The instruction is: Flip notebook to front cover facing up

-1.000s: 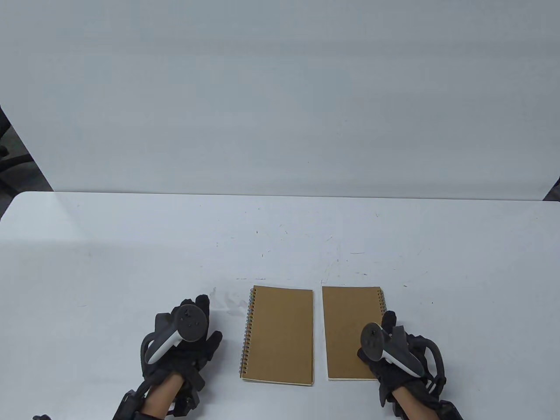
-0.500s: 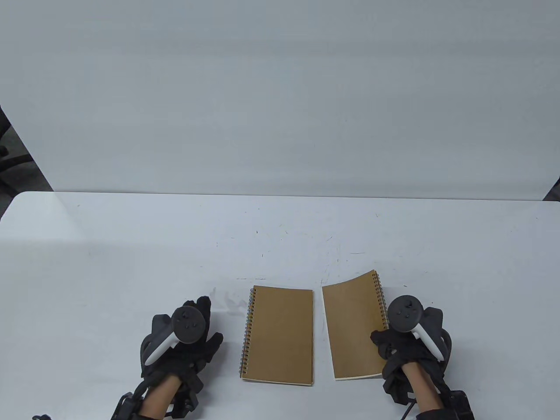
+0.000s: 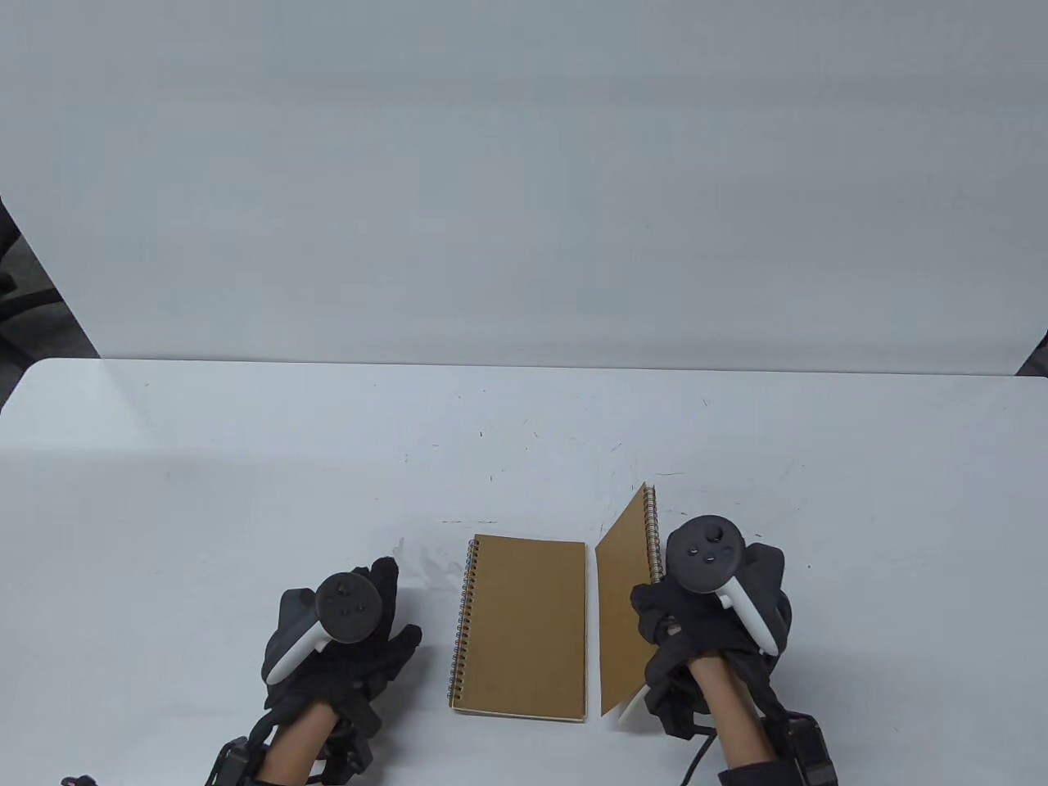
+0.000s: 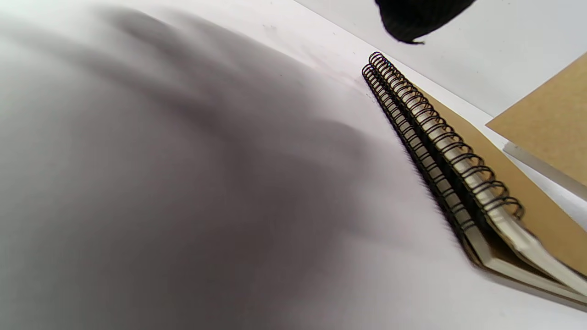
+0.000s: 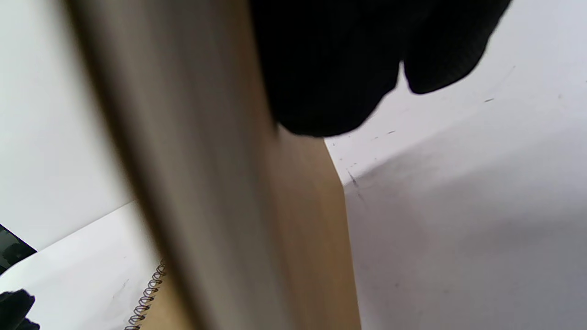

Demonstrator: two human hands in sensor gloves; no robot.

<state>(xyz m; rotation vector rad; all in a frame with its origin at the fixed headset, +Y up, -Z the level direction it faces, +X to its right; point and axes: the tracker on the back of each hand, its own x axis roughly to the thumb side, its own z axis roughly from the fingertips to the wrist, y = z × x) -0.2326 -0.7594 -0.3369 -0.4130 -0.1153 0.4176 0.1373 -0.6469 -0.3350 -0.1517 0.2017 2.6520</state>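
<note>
Two brown spiral notebooks lie near the table's front edge. The left notebook (image 3: 522, 626) lies flat with its spiral on the left; it also shows in the left wrist view (image 4: 463, 160). The right notebook (image 3: 624, 598) stands tilted up on its left long edge, spiral side raised. My right hand (image 3: 696, 622) grips it at the spiral side; in the right wrist view the notebook (image 5: 238, 220) fills the frame, blurred, under my fingers (image 5: 330, 68). My left hand (image 3: 344, 639) rests flat on the table, left of the left notebook, holding nothing.
The white table (image 3: 246, 475) stretches back to a white wall panel (image 3: 524, 180). Dark chair parts show at the far left edge (image 3: 12, 286).
My right hand has lifted the right notebook's spiral side from flat to steeply tilted, swinging it leftward over its left edge. The left hand and left notebook have stayed in place.
</note>
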